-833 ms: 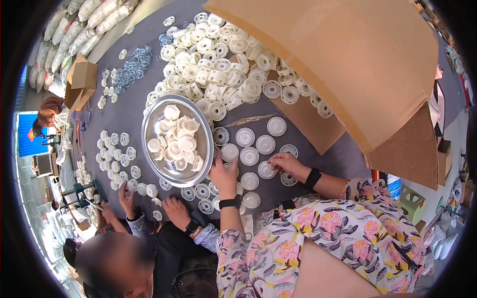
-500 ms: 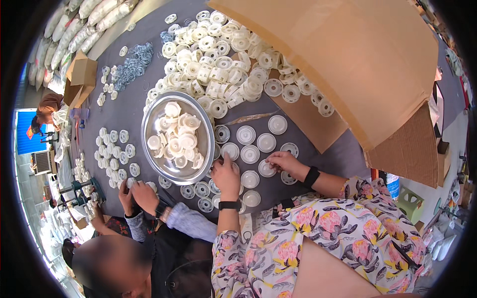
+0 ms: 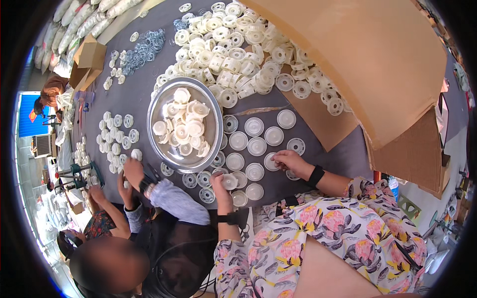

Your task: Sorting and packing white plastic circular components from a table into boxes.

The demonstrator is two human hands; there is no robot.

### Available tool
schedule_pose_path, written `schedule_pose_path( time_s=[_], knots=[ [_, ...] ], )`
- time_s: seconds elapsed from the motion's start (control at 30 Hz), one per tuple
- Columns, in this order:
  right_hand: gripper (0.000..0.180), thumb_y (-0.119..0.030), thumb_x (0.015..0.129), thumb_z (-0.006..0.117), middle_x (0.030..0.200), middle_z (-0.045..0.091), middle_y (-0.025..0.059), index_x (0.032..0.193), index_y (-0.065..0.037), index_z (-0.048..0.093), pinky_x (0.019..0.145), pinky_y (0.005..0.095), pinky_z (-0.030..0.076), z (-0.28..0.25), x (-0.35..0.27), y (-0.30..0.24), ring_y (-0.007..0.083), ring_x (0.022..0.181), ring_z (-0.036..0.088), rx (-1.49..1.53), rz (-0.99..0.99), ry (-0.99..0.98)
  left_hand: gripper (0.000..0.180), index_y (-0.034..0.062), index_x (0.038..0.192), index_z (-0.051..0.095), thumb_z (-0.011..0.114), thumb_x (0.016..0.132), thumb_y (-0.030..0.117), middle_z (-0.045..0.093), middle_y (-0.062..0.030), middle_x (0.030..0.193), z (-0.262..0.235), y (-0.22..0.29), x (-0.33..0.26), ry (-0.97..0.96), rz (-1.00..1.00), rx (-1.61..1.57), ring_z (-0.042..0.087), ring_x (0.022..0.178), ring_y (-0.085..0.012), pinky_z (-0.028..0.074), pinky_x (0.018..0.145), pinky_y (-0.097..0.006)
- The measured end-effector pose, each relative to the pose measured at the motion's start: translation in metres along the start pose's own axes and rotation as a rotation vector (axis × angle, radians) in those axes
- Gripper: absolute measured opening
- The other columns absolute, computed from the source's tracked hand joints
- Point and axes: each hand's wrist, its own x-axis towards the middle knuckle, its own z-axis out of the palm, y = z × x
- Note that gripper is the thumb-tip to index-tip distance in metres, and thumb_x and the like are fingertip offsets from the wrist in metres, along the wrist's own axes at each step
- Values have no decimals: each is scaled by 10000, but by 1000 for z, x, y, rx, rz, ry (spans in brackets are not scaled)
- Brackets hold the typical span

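Observation:
Near the table's front edge, my left hand (image 3: 221,189) is closed on a white plastic cap (image 3: 229,182), which resembles the stemmed caps (image 3: 182,131) piled in the steel bowl (image 3: 153,147). My right hand (image 3: 292,162), fingers bent together, grips the rim of a white round disc (image 3: 271,161) on the table. Around both hands lie several similar flat discs (image 3: 256,146) in loose rows. Open-holed white wheel-like parts (image 3: 189,180) rest just below the bowl, and another (image 3: 296,145) sits beyond my right hand.
A large heap of cream plastic rings (image 3: 218,62) covers the far table. A big cardboard box (image 3: 357,64) leans in from the right. Metal rings (image 3: 144,52) lie far left. A co-worker's hand (image 3: 133,171) works at left beside a group of white parts (image 3: 115,135).
My left hand has drawn back toward me from a disc, and a white cap now shows in it. My right hand stays at its disc. The whole view has shifted slightly.

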Motion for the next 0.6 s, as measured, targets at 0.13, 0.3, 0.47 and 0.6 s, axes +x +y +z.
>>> schedule_pose_path(
  time_s=[0.13, 0.3, 0.47, 0.6],
  knots=[
    [177, -232, 840, 556, 690, 582, -10, 855, -74, 633, 514, 207, 387, -1, 0, -2, 71, 582, 520, -32, 24, 7, 320, -21, 989, 472, 558, 756, 180, 492, -127, 930, -6, 15, 7, 106, 192, 518, 504, 835, -240, 412, 750, -341],
    [183, -232, 844, 546, 697, 586, -9, 866, -71, 631, 527, 207, 391, 8, 1, -4, 73, 597, 525, -66, 17, -6, 490, -83, 1040, 406, 689, 705, 137, 446, -226, 1048, 5, 16, 24, 304, 633, 1084, 447, 969, -366, 358, 860, -444],
    [184, -229, 840, 548, 715, 595, 1, 883, -69, 629, 527, 207, 392, 0, 1, 4, 78, 586, 523, -99, 26, -32, 747, -82, 1245, 324, 732, 668, 160, 360, -288, 1213, 17, 1, 32, 349, 675, 920, 337, 1158, -421, 266, 1000, -437],
    [184, -228, 839, 551, 716, 598, 5, 884, -68, 630, 522, 207, 391, 2, 1, 5, 79, 575, 521, -95, 32, -23, 609, -52, 1181, 421, 708, 667, 106, 450, -254, 1140, 2, -5, 34, 177, 711, 930, 441, 1055, -411, 348, 930, -433]
  ],
)
